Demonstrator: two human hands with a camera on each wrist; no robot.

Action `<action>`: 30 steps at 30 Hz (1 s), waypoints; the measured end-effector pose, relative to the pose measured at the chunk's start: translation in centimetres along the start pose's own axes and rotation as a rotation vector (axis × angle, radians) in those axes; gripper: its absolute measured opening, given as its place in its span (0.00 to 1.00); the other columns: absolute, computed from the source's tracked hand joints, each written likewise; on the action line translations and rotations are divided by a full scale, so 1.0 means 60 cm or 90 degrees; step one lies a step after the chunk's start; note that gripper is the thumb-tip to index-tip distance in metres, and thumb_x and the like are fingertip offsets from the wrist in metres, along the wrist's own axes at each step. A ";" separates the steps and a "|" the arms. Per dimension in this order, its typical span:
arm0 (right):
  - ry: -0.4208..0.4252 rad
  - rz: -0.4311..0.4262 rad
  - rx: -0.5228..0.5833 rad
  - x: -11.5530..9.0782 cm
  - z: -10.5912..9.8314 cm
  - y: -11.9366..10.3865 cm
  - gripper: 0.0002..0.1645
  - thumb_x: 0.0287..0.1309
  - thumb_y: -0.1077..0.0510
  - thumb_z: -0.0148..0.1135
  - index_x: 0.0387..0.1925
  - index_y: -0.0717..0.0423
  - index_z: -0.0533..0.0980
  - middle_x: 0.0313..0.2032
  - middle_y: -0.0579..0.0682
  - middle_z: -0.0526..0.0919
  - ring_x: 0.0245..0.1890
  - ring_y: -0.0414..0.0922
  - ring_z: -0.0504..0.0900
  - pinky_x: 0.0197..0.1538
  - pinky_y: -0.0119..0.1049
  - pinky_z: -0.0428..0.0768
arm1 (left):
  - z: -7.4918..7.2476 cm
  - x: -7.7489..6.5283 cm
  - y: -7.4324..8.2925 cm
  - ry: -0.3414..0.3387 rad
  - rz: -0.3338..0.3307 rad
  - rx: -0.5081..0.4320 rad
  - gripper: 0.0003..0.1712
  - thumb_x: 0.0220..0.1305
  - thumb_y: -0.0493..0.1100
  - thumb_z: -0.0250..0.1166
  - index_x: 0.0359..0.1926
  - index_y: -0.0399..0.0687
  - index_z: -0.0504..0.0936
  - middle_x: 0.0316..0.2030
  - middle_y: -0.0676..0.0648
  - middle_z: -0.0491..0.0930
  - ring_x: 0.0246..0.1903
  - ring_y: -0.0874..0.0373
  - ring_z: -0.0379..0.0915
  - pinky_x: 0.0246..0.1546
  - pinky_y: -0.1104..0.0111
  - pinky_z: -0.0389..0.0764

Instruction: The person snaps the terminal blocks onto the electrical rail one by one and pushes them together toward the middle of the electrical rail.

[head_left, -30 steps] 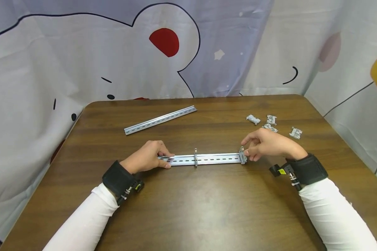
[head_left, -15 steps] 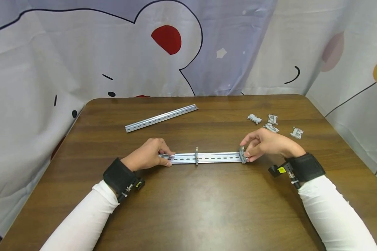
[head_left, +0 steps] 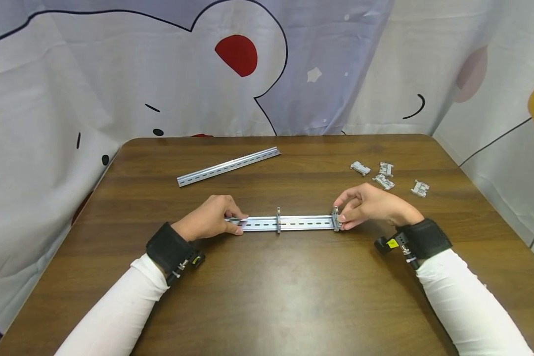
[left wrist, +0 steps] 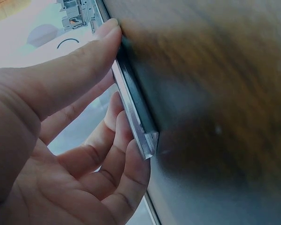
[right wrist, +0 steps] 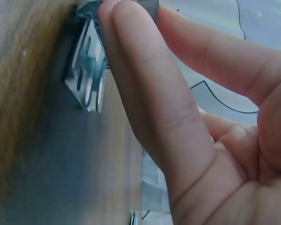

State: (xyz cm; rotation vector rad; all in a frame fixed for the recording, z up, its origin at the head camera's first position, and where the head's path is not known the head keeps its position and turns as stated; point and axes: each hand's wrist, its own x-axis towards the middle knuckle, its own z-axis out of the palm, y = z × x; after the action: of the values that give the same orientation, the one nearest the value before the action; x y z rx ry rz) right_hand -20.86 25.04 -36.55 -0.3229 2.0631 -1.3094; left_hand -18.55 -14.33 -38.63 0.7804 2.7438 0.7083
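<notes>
A slotted metal DIN rail (head_left: 307,223) lies across the middle of the table. My left hand (head_left: 211,218) grips its left end, thumb on the near edge and fingers along the far edge; the rail's end (left wrist: 150,145) shows in the left wrist view. One thin grey terminal block (head_left: 278,220) stands upright across the rail near its middle. A second terminal block (head_left: 335,219) straddles the rail toward its right end, and my right hand (head_left: 367,205) pinches it between thumb and fingers. In the right wrist view the bare rail end (right wrist: 89,79) shows past that block, which the fingers partly hide.
Another DIN rail (head_left: 229,166) lies slanted at the back left. Several loose terminal blocks (head_left: 384,181) are scattered at the back right, beyond my right hand. A printed curtain (head_left: 160,74) hangs behind the wooden table (head_left: 267,296).
My right hand has moved left, and the terminal block it pinches has slid a little left along the rail. The left hand and the middle block keep their places.
</notes>
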 end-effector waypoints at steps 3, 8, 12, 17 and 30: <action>-0.004 -0.008 0.011 0.005 0.006 -0.001 0.26 0.58 0.71 0.64 0.57 0.76 0.67 0.36 0.63 0.90 0.37 0.53 0.90 0.46 0.49 0.84 | -0.001 -0.001 0.000 0.001 0.001 0.001 0.20 0.50 0.44 0.77 0.46 0.47 0.89 0.40 0.45 0.84 0.41 0.52 0.78 0.41 0.62 0.79; -0.010 -0.026 0.023 0.012 0.021 -0.005 0.27 0.59 0.72 0.63 0.57 0.78 0.66 0.36 0.62 0.90 0.36 0.52 0.90 0.45 0.48 0.85 | -0.001 -0.001 0.000 0.005 0.004 0.001 0.20 0.50 0.44 0.78 0.46 0.46 0.89 0.40 0.45 0.84 0.41 0.51 0.79 0.40 0.63 0.79; -0.004 -0.039 0.030 0.017 0.034 -0.007 0.27 0.59 0.73 0.63 0.58 0.78 0.66 0.35 0.62 0.90 0.35 0.50 0.90 0.44 0.48 0.85 | -0.001 -0.002 0.002 0.007 -0.001 0.001 0.20 0.50 0.44 0.78 0.46 0.47 0.90 0.40 0.45 0.84 0.40 0.52 0.78 0.40 0.63 0.78; 0.009 -0.054 0.054 0.026 0.051 -0.009 0.27 0.57 0.74 0.63 0.58 0.78 0.67 0.32 0.58 0.89 0.35 0.49 0.90 0.44 0.49 0.85 | -0.002 -0.003 0.003 0.002 -0.005 0.000 0.20 0.50 0.44 0.77 0.46 0.47 0.89 0.41 0.45 0.84 0.41 0.52 0.78 0.41 0.62 0.79; 0.026 -0.060 0.079 0.053 0.095 -0.027 0.28 0.57 0.73 0.64 0.59 0.75 0.68 0.34 0.62 0.88 0.35 0.51 0.90 0.45 0.50 0.84 | -0.001 0.000 0.001 -0.003 -0.011 0.000 0.19 0.51 0.45 0.77 0.46 0.48 0.89 0.41 0.46 0.84 0.41 0.52 0.78 0.42 0.62 0.79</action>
State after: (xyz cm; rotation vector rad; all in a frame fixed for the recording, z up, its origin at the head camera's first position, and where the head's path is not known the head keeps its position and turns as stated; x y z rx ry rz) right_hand -19.79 18.54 -37.97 -0.3446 2.0112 -1.5044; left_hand -18.53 -14.33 -38.56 0.7572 2.7435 0.7025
